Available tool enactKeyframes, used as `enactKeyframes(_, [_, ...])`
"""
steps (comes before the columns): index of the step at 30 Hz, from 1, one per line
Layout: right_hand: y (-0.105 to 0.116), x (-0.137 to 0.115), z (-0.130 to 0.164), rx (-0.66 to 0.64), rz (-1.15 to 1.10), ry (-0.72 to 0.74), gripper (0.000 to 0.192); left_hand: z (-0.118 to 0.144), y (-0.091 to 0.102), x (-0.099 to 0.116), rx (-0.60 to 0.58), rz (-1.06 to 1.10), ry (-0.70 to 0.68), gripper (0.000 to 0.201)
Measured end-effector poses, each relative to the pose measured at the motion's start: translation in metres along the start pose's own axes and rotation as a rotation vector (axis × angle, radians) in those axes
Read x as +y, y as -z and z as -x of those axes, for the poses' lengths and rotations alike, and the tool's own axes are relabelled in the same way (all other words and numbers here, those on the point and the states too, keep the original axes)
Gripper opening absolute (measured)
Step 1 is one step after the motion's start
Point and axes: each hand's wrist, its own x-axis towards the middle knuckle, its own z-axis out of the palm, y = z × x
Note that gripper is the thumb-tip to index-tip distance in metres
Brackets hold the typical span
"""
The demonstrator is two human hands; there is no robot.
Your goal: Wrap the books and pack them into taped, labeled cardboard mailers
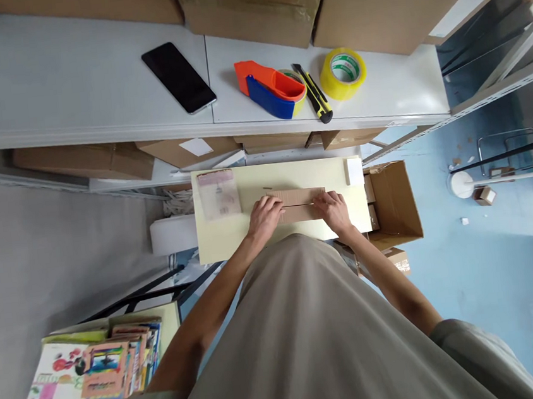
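Note:
A small flat cardboard box (pixel 298 200) lies on a pale yellow table (pixel 232 235) right below me. My left hand (pixel 264 217) rests on the box's left end and my right hand (pixel 335 212) presses on its right end, fingers curled over the flaps. A seam runs between the two hands. Left of the box sits a clear plastic packet (pixel 218 194), and a small white block (pixel 353 170) lies at the table's right edge.
On the white shelf (pixel 68 87) above lie a black phone (pixel 179 77), an orange and blue tape dispenser (pixel 270 88), a yellow utility knife (pixel 313 93) and a roll of yellow tape (pixel 343 73). Large cartons line the back. An open carton (pixel 393 202) stands right; colourful books (pixel 96 368) lie lower left.

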Motion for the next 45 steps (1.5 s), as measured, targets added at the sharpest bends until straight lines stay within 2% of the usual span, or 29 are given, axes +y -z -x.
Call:
enactKeyframes(4, [0.009, -0.003, 0.0, 0.005, 0.02, 0.003, 0.034, -0.002, 0.005, 0.001, -0.008, 0.019, -0.031, 0.016])
enactKeyframes(7, [0.035, -0.008, 0.002, 0.038, 0.01, 0.03, 0.03, 0.0, 0.022, 0.002, 0.035, 0.079, -0.086, 0.014])
enactKeyframes(10, [0.073, -0.024, -0.009, 0.123, -0.006, 0.09, 0.027, -0.002, 0.057, -0.004, 0.169, 0.129, -0.143, 0.019])
enactKeyframes(12, [0.101, -0.045, -0.029, 0.213, -0.03, 0.149, 0.029, -0.009, 0.091, -0.017, 0.309, 0.15, -0.16, 0.02])
enactKeyframes(16, [0.152, -0.113, -0.104, 0.38, -0.098, 0.288, 0.04, -0.041, 0.177, -0.062, 0.56, 0.176, -0.085, 0.031])
enactKeyframes(19, [0.177, -0.171, -0.182, 0.37, -0.179, 0.335, 0.045, -0.078, 0.235, -0.099, 0.672, 0.211, -0.046, 0.037])
enactKeyframes(21, [0.186, -0.204, -0.235, 0.318, -0.258, 0.314, 0.047, -0.103, 0.262, -0.119, 0.714, 0.247, -0.062, 0.037])
enactKeyframes(23, [0.188, -0.23, -0.281, 0.263, -0.311, 0.278, 0.049, -0.122, 0.278, -0.132, 0.709, 0.297, -0.093, 0.035])
enactKeyframes(26, [0.181, -0.251, -0.33, 0.18, -0.326, 0.224, 0.041, -0.141, 0.284, -0.141, 0.66, 0.367, -0.107, 0.037])
enactKeyframes(29, [0.168, -0.259, -0.356, 0.121, -0.28, 0.202, 0.04, -0.153, 0.277, -0.146, 0.615, 0.39, -0.072, 0.041])
enactKeyframes(32, [0.162, -0.263, -0.364, 0.083, -0.25, 0.185, 0.036, -0.165, 0.268, -0.154, 0.588, 0.405, -0.048, 0.039])
enactKeyframes(35, [0.172, -0.259, -0.352, 0.104, -0.187, 0.193, 0.039, -0.17, 0.267, -0.165, 0.568, 0.408, -0.008, 0.045])
enactKeyframes(38, [0.19, -0.232, -0.318, 0.201, -0.06, 0.147, 0.051, -0.15, 0.269, -0.165, 0.591, 0.37, 0.049, 0.055])
enactKeyframes(40, [0.196, -0.201, -0.287, 0.302, 0.015, 0.059, 0.048, -0.123, 0.267, -0.153, 0.645, 0.362, 0.035, 0.049])
enactKeyframes(42, [0.191, -0.165, -0.26, 0.34, 0.061, -0.071, 0.047, -0.094, 0.258, -0.132, 0.679, 0.367, 0.012, 0.04])
enactKeyframes(45, [0.17, -0.118, -0.243, 0.387, 0.02, -0.029, 0.051, -0.065, 0.231, -0.091, 0.694, 0.35, 0.026, 0.041])
